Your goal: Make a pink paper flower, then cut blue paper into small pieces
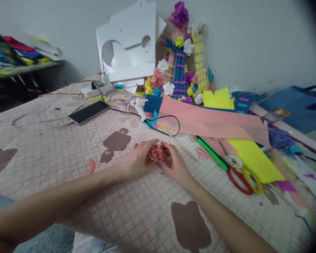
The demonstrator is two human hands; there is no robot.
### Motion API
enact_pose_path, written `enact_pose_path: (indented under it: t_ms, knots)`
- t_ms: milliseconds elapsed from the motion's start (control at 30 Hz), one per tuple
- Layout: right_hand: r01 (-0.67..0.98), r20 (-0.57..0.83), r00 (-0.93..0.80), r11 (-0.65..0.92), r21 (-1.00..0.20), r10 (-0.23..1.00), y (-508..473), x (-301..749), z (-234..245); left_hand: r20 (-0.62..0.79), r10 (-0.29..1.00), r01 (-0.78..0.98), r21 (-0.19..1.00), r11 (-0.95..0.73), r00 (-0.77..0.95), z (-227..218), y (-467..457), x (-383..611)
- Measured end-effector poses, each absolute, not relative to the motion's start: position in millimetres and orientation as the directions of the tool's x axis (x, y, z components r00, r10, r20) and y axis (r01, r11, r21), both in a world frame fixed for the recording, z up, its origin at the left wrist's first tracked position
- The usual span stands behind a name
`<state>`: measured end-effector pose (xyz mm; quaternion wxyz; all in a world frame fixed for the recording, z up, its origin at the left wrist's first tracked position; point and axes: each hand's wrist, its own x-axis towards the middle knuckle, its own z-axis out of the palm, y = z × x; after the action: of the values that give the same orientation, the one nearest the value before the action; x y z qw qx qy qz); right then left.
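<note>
The person's left hand (pixel 138 158) and right hand (pixel 176 167) are bare, with slender fingers and narrow wrists. The left forearm (pixel 76 193) and right forearm (pixel 222 214) are bare as far as they show, slim and widening away from the wrists. Low in view lies some whitish cloth (pixel 91 243) with faint bluish patches, perhaps clothing, its cut unclear.

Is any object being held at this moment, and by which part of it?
A pink flower, held by its outer edges: the left hand on one side, the right hand on the other.
</note>
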<state>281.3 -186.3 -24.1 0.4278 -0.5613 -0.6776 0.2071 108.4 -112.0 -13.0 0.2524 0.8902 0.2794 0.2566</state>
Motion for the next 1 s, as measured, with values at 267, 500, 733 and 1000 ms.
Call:
enact_pose_path:
  t_ms: [267, 500, 733, 1000]
  knots:
    - [0.582, 0.37, -0.015, 0.309, -0.752, 0.929, -187.8, 279.6, -21.0, 0.31, 0.642, 0.366, 0.616, -0.698, 0.702, -14.2, -111.5, 108.0]
    - [0.606, 0.37, -0.007, 0.298, -0.737, 0.929, -187.9, 277.9, -19.9, 0.324, 0.634, 0.367, 0.598, -0.712, 0.702, -9.9, -114.4, 107.6]
    - [0.609, 0.358, 0.02, 0.272, -0.745, 0.934, -188.7, 277.2, -22.6, 0.375, 0.643, 0.385, 0.565, -0.729, 0.668, -16.2, -112.3, 106.2]
    - [0.609, 0.396, 0.048, 0.288, -0.739, 0.917, -189.3, 278.1, -25.5, 0.36, 0.687, 0.417, 0.589, -0.692, 0.632, -14.7, -110.0, 104.4]
